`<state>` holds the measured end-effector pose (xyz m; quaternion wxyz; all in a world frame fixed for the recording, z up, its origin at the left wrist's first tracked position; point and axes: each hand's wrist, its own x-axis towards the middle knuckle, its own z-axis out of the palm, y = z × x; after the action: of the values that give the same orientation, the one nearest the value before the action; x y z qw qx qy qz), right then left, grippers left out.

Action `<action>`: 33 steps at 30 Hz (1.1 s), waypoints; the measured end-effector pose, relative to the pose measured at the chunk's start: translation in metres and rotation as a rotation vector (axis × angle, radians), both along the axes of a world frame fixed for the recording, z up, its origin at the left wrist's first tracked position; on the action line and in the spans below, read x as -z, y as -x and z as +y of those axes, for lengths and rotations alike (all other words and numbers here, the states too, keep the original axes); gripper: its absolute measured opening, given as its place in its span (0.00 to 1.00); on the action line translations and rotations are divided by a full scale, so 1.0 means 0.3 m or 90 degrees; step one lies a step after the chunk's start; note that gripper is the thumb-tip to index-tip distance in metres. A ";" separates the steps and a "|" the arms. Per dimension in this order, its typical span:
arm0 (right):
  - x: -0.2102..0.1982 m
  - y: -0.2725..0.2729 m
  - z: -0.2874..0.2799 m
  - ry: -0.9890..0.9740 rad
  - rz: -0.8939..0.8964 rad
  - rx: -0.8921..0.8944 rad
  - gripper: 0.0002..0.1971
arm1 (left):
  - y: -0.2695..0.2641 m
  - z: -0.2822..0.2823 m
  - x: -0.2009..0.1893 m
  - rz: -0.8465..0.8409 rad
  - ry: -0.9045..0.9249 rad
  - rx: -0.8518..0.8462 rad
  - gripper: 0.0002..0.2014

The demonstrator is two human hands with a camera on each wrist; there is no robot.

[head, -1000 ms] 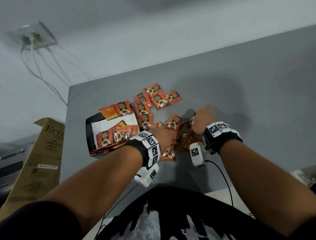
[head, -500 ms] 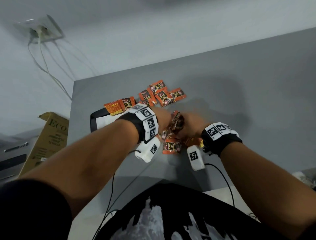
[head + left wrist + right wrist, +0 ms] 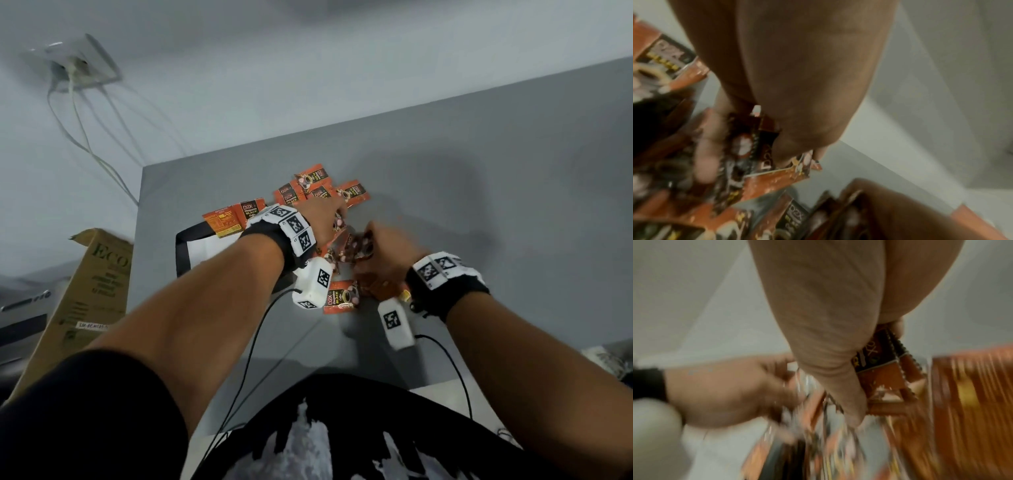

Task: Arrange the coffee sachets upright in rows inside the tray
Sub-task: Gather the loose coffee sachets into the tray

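Item: grey desk, set against a pale wall, viewed from the head camera

Left hand: reaches over the middle of the desk; its fingers are curled round a bunch of coffee sachets. The left wrist view shows thumb and fingers pinching several orange-and-black packets together, though much of it is blurred

Right hand: close beside the left one, to its right, fingers curled; the right wrist view shows it gripping a sachet between thumb and fingers. The bunch between the two hands sits just above the desk, touching both

Loose sachets, far group: several lying flat and overlapping on the desk, just beyond the left hand

Loose sachet, near: one flat on the desk, printed side up, between the two wrist cameras; more brown packets lie just right of it, partly under the right wrist

Tray: black-rimmed with a white floor, left of the hands, largely hidden by the left forearm; two orange packets stand at its far edge. How many sachets are inside cannot be told

Other: cardboard box at the left, off the desk; wall socket with white cables hanging down; black cables running from the wrist cameras toward the near edge
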<state>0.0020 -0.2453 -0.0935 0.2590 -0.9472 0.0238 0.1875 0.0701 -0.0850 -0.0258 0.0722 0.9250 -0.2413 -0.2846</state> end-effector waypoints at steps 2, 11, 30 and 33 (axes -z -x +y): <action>-0.035 -0.012 -0.081 -0.043 -0.011 0.031 0.13 | 0.010 -0.015 0.022 0.009 0.033 -0.053 0.24; -0.090 -0.080 -0.231 -0.132 -0.055 0.136 0.11 | 0.065 -0.142 0.151 0.006 -0.012 -0.149 0.23; -0.151 -0.444 -0.088 0.083 0.025 -0.174 0.31 | 0.039 -0.179 0.234 -0.020 -0.087 -0.112 0.07; -0.106 -0.476 -0.075 0.107 0.056 -0.214 0.31 | 0.039 -0.168 0.238 -0.047 -0.070 -0.073 0.12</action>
<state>0.1448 -0.2679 -0.0618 0.1426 -0.9471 -0.1082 0.2665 0.0583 -0.1354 -0.0973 0.0286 0.9497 -0.1744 -0.2586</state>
